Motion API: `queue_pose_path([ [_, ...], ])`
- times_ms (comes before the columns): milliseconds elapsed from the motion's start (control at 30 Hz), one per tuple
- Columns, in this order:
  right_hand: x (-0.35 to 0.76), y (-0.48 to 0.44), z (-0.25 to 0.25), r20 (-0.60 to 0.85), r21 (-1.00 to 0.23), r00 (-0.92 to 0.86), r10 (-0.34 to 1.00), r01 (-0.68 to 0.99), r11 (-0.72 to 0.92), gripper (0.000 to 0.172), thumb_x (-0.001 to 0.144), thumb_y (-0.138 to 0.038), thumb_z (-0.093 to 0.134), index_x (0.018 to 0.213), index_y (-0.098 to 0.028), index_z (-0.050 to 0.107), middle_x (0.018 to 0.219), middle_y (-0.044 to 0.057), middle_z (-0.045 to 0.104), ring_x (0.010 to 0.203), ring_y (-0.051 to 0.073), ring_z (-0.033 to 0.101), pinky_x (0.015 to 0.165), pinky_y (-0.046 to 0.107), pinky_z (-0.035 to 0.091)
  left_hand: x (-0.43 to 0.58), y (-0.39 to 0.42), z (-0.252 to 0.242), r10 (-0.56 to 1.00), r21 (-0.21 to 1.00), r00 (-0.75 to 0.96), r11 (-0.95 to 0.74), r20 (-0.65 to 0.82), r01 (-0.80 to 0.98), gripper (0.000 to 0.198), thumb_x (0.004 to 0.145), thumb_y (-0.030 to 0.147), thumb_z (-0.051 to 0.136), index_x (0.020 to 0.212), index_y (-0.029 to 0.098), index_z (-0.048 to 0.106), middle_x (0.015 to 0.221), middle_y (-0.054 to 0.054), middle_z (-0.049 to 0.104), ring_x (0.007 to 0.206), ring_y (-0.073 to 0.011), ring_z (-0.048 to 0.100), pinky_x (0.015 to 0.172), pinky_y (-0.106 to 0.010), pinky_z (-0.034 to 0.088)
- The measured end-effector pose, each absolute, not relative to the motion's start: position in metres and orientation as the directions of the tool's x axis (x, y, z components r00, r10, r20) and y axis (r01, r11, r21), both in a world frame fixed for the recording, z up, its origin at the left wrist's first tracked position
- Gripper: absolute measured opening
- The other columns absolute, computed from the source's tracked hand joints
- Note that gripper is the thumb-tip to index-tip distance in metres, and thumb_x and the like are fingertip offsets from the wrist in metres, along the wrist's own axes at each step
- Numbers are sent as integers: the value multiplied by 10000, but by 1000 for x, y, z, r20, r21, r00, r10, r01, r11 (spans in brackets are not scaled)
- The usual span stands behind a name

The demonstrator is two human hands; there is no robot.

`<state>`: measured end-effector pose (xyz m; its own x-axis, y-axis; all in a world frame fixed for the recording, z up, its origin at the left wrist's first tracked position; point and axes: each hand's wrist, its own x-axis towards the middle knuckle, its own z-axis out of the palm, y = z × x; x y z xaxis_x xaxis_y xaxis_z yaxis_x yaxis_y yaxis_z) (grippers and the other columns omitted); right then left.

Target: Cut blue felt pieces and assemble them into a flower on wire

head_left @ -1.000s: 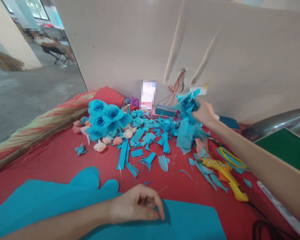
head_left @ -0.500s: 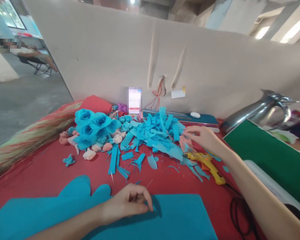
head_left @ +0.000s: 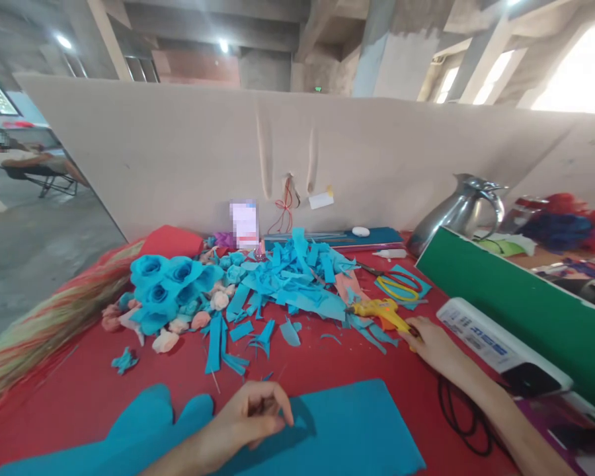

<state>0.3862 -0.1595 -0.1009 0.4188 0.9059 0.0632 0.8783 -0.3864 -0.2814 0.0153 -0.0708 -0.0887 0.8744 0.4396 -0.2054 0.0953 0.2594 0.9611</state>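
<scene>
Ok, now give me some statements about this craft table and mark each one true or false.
1. The right hand is at the handle end of the yellow glue gun. True.
2. The left hand is lifting a bunch of scraps. False: it rests, fingers curled, on the blue sheet.
3. The blue paper roses lie left of the scrap pile. True.
4. The metal jug is on the floor beside the broom. False: it stands at the right, behind the green board.
</scene>
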Motion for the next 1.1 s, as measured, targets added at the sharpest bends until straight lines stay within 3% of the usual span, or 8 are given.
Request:
queue_pose_path([
  [100,388,-162,-99,24,-339,445,895,846,-412,149,878,-257,515,841,-123,568,796,9,583,711,126,576,650,296,503,15,-72,-89,444,960,871,263,-209,95,264,700,380,641,727,121,600,455,83,313,358,-14,260,380,-185,154],
  [267,398,-162,-89,-40,-424,485,874,783,-454,208,916,-295,446,875,-124,557,696,-17,568,525,75,537,490,211,480,16,-73,-90,438,959,875,266,-207,93,267,701,382,640,734,120,599,453,83,313,363,-17,257,381,-186,159],
  [400,404,-154,-87,42,-362,543,839,791,-494,205,901,-296,472,837,-123,560,706,-15,564,560,88,542,531,236,484,17,-72,-88,430,960,877,260,-213,106,271,700,381,640,737,115,605,447,79,339,353,-19,269,380,-189,170],
  [533,402,-145,-91,255,-271,594,763,801,-533,173,875,-260,514,982,-128,544,967,53,558,830,165,561,706,340,493,17,-73,-87,442,963,872,245,-212,110,281,694,389,644,728,113,607,444,82,325,353,-19,266,380,-187,170],
  [600,400,-141,-93,325,-250,587,741,809,-531,214,875,-260,511,1049,-134,520,1045,72,533,878,181,550,728,355,489,17,-73,-87,446,965,870,238,-211,112,280,694,387,644,728,111,608,449,80,326,361,-20,269,384,-186,170],
  [767,404,-124,-97,322,-222,590,740,807,-547,172,879,-266,510,974,-131,554,958,48,571,822,160,568,713,341,495,16,-73,-87,438,966,873,228,-215,123,245,714,358,631,740,114,614,450,74,341,376,-27,284,398,-187,175],
  [1100,425,-101,-108,291,-125,654,698,750,-650,212,873,-271,522,1017,-117,544,997,68,564,840,169,571,715,344,499,15,-70,-87,416,968,883,211,-218,140,258,735,370,611,759,114,610,471,69,359,392,-30,302,412,-188,186],
])
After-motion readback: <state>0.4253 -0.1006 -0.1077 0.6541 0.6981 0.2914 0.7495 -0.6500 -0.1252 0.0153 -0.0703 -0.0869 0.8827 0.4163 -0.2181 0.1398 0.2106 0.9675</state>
